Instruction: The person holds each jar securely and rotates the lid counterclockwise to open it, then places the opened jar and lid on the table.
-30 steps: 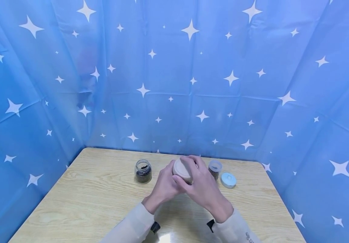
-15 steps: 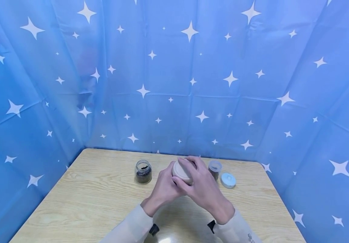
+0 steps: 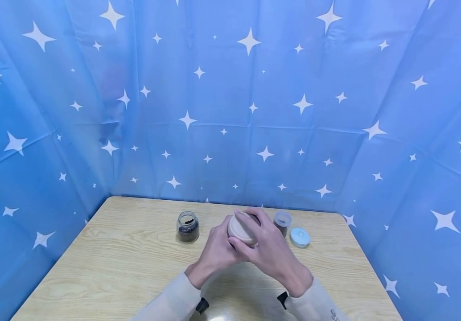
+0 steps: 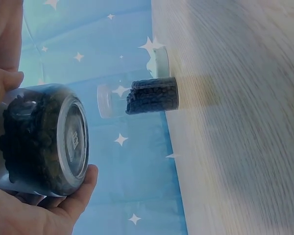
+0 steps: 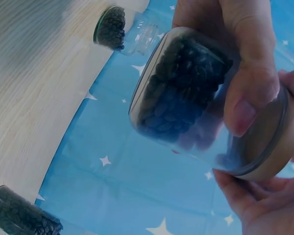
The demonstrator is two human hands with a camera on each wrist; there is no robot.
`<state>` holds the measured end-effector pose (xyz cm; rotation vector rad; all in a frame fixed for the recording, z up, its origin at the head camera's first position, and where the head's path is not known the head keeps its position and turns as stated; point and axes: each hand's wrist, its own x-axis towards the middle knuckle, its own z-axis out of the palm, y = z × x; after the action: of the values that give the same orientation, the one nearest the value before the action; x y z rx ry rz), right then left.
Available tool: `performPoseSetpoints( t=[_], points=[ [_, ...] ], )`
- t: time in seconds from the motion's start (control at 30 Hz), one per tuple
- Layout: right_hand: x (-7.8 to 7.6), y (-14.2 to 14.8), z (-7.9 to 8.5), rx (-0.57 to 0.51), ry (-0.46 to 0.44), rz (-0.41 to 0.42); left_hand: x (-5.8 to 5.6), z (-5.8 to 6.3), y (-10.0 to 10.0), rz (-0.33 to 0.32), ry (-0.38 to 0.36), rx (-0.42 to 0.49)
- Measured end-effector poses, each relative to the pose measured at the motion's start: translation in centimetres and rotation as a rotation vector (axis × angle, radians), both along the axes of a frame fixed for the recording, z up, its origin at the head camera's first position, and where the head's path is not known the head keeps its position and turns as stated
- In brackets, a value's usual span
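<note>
Both hands hold a glass jar (image 4: 36, 142) with a beige lid (image 3: 239, 232), raised over the middle of the table. Dark bean-like pieces fill part of it, as the right wrist view shows through the jar's glass (image 5: 179, 88). My left hand (image 3: 217, 246) grips the glass body, thumb pressed along its side. Curled round the lid is my right hand (image 3: 273, 249), thumb on the near rim and fingers over the far side. The lid sits on the jar's mouth. In the left wrist view the jar's flat base faces the table side.
An uncapped glass jar (image 3: 188, 228) of dark pieces stands left of the hands. Behind the right hand is a taller clear container (image 4: 152, 95), also partly filled. A light blue lid (image 3: 300, 237) lies beside it. A blue starred curtain (image 3: 222, 111) backs the wooden table (image 3: 106, 263).
My right wrist has shifted slightly to the right and down, with the hand still round the lid. The left hand and jar stay nearly in place.
</note>
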<state>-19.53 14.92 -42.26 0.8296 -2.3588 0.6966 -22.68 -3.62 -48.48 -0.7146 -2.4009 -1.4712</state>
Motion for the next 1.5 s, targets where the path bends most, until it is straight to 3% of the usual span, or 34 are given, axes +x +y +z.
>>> performPoseSetpoints(
  t=[0.37,0.67,0.8,1.13,1.33,1.5],
  points=[
    [-0.2,0.2,0.2,-0.005,0.024,0.077,0.2,0.6,-0.5,-0.039,0.015,0.004],
    [-0.3,1.0,0.8,0.013,-0.021,0.157,0.0,1.0,-0.9,-0.172,-0.044,0.046],
    [-0.3,1.4,0.9,0.019,-0.050,0.176,0.0,1.2,-0.9,-0.202,-0.060,0.052],
    [-0.1,1.8,0.6,0.061,-0.039,0.171,0.3,0.8,-0.7,-0.193,-0.088,0.062],
    [0.0,1.3,0.5,0.071,-0.025,0.120,0.3,0.6,-0.6,-0.151,-0.082,0.059],
    [0.1,0.4,0.5,0.059,0.050,0.043,0.5,0.5,-0.6,-0.093,-0.060,0.035]
  ],
)
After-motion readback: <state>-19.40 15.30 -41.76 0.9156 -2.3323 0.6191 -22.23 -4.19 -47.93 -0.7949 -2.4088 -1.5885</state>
